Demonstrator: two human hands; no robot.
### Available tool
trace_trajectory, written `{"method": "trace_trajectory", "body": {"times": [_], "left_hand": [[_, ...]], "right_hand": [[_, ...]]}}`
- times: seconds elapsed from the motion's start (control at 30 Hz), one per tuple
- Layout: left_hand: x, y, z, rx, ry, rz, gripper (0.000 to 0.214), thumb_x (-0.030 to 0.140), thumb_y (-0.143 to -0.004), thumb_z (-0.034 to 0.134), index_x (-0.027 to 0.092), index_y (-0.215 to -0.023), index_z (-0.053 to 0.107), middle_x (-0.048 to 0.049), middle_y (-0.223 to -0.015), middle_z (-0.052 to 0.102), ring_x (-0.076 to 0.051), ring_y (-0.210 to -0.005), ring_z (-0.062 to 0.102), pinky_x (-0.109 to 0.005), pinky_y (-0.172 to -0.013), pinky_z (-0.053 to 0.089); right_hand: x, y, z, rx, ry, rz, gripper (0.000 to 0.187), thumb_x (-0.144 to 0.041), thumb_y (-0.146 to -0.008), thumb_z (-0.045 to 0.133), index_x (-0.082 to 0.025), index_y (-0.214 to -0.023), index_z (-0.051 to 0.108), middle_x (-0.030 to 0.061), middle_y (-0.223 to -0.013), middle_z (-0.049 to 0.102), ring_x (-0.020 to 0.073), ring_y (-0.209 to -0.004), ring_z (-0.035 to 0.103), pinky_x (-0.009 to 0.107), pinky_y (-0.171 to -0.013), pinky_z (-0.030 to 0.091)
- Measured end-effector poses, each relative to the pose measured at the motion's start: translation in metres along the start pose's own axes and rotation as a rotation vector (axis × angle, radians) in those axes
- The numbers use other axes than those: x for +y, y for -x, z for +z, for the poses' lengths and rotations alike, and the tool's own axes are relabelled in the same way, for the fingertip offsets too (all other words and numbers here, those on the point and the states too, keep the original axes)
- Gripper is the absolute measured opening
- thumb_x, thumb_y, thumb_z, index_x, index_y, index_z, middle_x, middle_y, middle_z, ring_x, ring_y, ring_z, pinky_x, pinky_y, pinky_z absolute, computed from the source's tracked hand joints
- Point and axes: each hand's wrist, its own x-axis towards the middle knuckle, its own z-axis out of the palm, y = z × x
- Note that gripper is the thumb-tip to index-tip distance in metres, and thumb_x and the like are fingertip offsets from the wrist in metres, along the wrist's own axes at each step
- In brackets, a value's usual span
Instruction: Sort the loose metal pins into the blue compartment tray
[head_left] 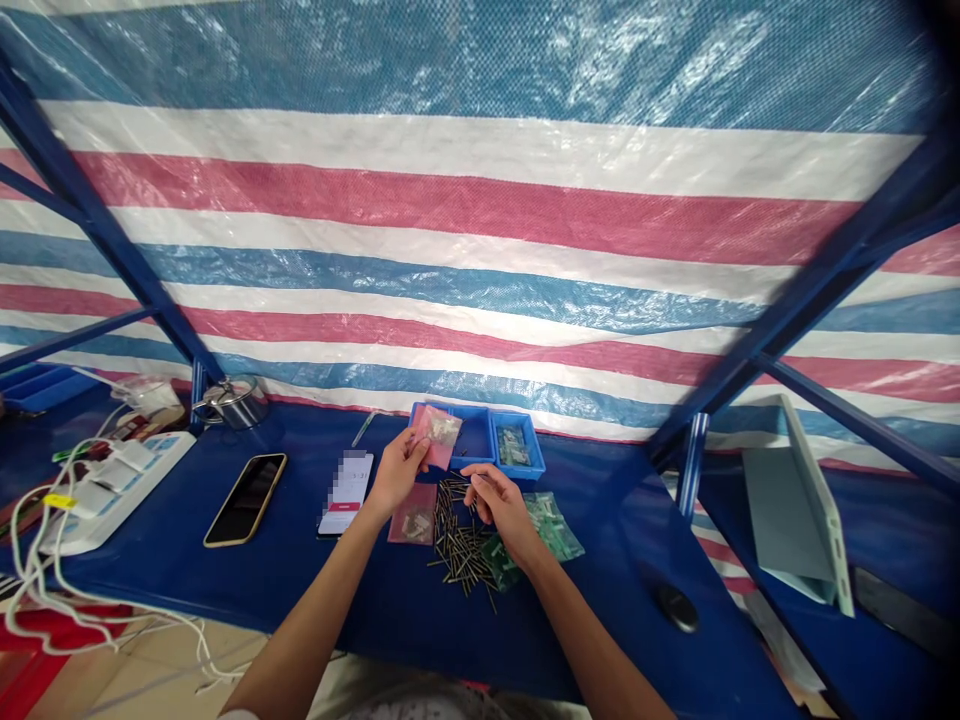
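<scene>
My left hand (400, 470) pinches a small pink plastic bag (439, 436) with pale little parts inside, held up in front of the blue trays. My right hand (499, 503) is closed, thumb and fingers together, above a loose pile of thin dark metal rods (459, 552); whatever its fingertips hold is too small to make out. Flat on the table left of the pile lies a second pink bag (415, 520). Green-tinted plastic bags (556, 526) rest beneath and beside my right wrist.
Behind my hands stand a blue tray (474, 440) and another blue tray (535, 452) containing small bags. Two phones, one gold-edged phone (246, 500), lie left. Farther left are a metal pot (241, 402) and power strip (120, 490). A black mouse-like object (677, 607) sits right.
</scene>
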Motion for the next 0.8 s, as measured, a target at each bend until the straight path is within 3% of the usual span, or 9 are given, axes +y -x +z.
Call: {"method": "trace_trajectory", "body": {"times": [0.07, 0.17, 0.3, 0.43, 0.53, 0.63, 0.73, 0.8], "left_hand": [[-0.003, -0.016, -0.002, 0.028, -0.154, 0.025, 0.052, 0.061, -0.098, 0.052, 0.015, -0.117, 0.064, 0.0015, -0.066, 0.061, -0.018, -0.058, 0.062, -0.027, -0.060, 0.047], [-0.008, -0.029, -0.004, 0.092, -0.251, 0.041, 0.051, 0.053, -0.099, 0.058, 0.014, -0.131, 0.062, -0.0031, -0.075, 0.066, -0.023, -0.067, 0.066, -0.033, -0.072, 0.050], [-0.015, -0.023, -0.005, 0.234, -0.720, 0.257, 0.043, 0.039, -0.102, 0.056, 0.015, -0.138, 0.061, -0.0168, -0.113, 0.068, -0.033, -0.104, 0.063, -0.044, -0.093, 0.049], [-0.015, -0.012, -0.004, 0.174, -1.036, 0.314, 0.031, 0.033, -0.104, 0.052, 0.021, -0.125, 0.071, -0.0158, -0.120, 0.064, -0.034, -0.107, 0.059, -0.044, -0.089, 0.050], [-0.010, -0.010, -0.004, 0.152, -1.117, 0.312, 0.029, 0.036, -0.105, 0.053, 0.024, -0.123, 0.072, -0.0144, -0.127, 0.064, -0.034, -0.112, 0.058, -0.044, -0.089, 0.051], [-0.006, -0.014, -0.005, 0.150, -1.113, 0.399, 0.034, 0.039, -0.107, 0.050, 0.023, -0.130, 0.069, -0.0145, -0.147, 0.056, -0.035, -0.131, 0.053, -0.047, -0.100, 0.050], [-0.009, -0.018, -0.004, 0.058, -1.084, 0.524, 0.040, 0.038, -0.110, 0.042, 0.022, -0.141, 0.063, -0.0108, -0.159, 0.050, -0.030, -0.148, 0.043, -0.047, -0.120, 0.038], [-0.015, -0.018, -0.001, 0.010, -1.089, 0.529, 0.043, 0.039, -0.111, 0.038, 0.024, -0.144, 0.061, -0.0090, -0.155, 0.055, -0.028, -0.149, 0.044, -0.051, -0.127, 0.028]], "right_hand": [[-0.001, 0.000, 0.000, 0.007, 0.004, -0.001, 0.041, -0.059, -0.094, 0.064, -0.021, -0.111, 0.068, 0.0000, -0.074, 0.066, 0.0091, -0.046, 0.041, 0.025, -0.046, 0.028], [-0.001, 0.000, -0.001, 0.012, 0.009, 0.001, 0.041, -0.059, -0.094, 0.064, -0.021, -0.109, 0.069, 0.0000, -0.074, 0.066, 0.0090, -0.046, 0.042, 0.025, -0.046, 0.029], [0.000, -0.001, -0.003, 0.016, 0.018, 0.004, 0.042, -0.060, -0.095, 0.064, -0.020, -0.106, 0.071, 0.0004, -0.073, 0.066, 0.0090, -0.046, 0.042, 0.025, -0.046, 0.029], [0.001, -0.001, -0.004, 0.012, 0.025, 0.004, 0.041, -0.059, -0.095, 0.064, -0.020, -0.104, 0.071, 0.0008, -0.074, 0.066, 0.0092, -0.047, 0.042, 0.025, -0.047, 0.029], [0.000, -0.001, -0.004, 0.003, 0.036, 0.008, 0.040, -0.058, -0.096, 0.063, -0.019, -0.103, 0.071, 0.0008, -0.074, 0.066, 0.0089, -0.048, 0.042, 0.025, -0.048, 0.029], [-0.002, 0.001, -0.003, 0.001, 0.048, 0.018, 0.039, -0.057, -0.096, 0.063, -0.019, -0.101, 0.071, 0.0007, -0.074, 0.065, 0.0091, -0.048, 0.042, 0.025, -0.048, 0.028], [-0.003, 0.001, -0.002, -0.003, 0.056, 0.021, 0.039, -0.057, -0.097, 0.063, -0.020, -0.101, 0.071, 0.0009, -0.075, 0.065, 0.0097, -0.049, 0.042, 0.026, -0.049, 0.029], [-0.002, 0.001, -0.001, -0.006, 0.063, 0.018, 0.038, -0.056, -0.097, 0.062, -0.020, -0.102, 0.071, 0.0010, -0.075, 0.066, 0.0095, -0.049, 0.043, 0.026, -0.049, 0.028]]}}
